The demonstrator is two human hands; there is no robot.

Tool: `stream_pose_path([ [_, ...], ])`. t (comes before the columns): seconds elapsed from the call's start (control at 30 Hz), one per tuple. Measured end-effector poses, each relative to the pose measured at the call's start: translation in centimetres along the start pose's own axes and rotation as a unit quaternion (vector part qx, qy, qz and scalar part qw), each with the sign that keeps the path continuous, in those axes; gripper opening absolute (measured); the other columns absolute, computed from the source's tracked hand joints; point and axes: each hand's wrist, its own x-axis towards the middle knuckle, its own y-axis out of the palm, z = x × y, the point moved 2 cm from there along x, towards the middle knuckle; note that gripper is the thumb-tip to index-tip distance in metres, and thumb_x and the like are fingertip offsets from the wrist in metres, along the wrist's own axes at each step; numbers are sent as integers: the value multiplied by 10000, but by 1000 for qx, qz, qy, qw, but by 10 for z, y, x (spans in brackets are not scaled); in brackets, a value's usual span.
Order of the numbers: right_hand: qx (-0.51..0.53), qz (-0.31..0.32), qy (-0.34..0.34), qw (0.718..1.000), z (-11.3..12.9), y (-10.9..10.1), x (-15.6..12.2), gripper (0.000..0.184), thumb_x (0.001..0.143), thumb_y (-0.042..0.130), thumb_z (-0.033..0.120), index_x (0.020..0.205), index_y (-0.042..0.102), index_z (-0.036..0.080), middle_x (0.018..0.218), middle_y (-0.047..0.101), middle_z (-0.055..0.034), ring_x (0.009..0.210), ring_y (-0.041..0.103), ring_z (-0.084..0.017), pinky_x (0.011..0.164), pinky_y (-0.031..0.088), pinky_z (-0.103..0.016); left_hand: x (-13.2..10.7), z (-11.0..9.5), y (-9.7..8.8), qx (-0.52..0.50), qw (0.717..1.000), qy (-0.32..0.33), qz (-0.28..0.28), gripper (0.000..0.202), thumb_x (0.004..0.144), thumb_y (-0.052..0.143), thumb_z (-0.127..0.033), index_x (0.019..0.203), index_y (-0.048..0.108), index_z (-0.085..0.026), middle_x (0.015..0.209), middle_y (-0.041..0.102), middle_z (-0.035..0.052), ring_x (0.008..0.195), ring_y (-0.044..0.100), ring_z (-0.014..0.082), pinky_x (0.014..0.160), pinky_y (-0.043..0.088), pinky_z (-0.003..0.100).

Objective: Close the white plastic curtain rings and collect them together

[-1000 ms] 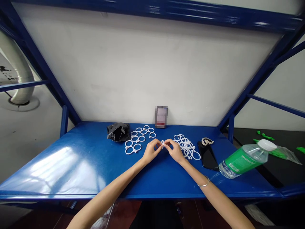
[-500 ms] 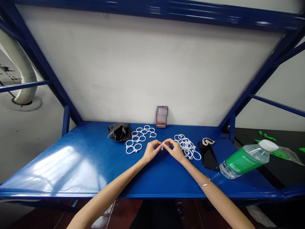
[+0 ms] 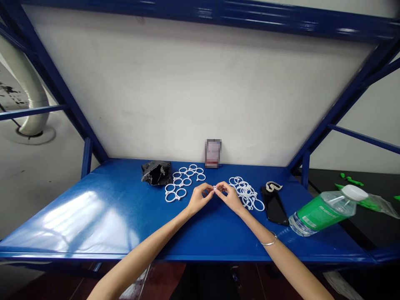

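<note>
In the middle of the blue table, my left hand (image 3: 200,196) and my right hand (image 3: 228,196) meet at the fingertips. Both pinch a small white piece (image 3: 215,188), apparently a white ring; the fingers hide most of it. To the left of my left hand, several white plastic rings (image 3: 181,193) with small eyelets lie spread out flat, some touching. A looser, overlapping heap of the same rings (image 3: 246,191) lies just beyond and right of my right hand.
A crumpled black plastic bag (image 3: 156,172) stands back left. A blurred upright card-like object (image 3: 213,154) leans on the wall. On the right are a black phone (image 3: 275,206), a beige looped item (image 3: 273,186) partly over it, and a water bottle (image 3: 325,210) with a green label.
The white piece hung below my fingertips before; now only a bit shows between them. My left fingers have shifted slightly, and both hands stay in the same place.
</note>
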Motion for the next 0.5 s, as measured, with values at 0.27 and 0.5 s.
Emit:
stream_pose_path([
  [0.27,74,-22,40,996,-9,-3,1,239,887,611,452,899,618,214,854,684,-34,796,683,-183,797,548,-323,0,4,2,14,999,27,22,499,805,688,-363,1249,539,-190,1263,605,118,1085,621,223,763,558,294],
  [0.5,72,-17,42,996,-5,-6,2,221,872,625,432,886,614,212,836,678,-29,791,680,-183,789,540,-316,0,2,1,7,999,19,37,442,850,660,-484,1169,628,-179,1102,678,97,926,668,201,742,572,298],
])
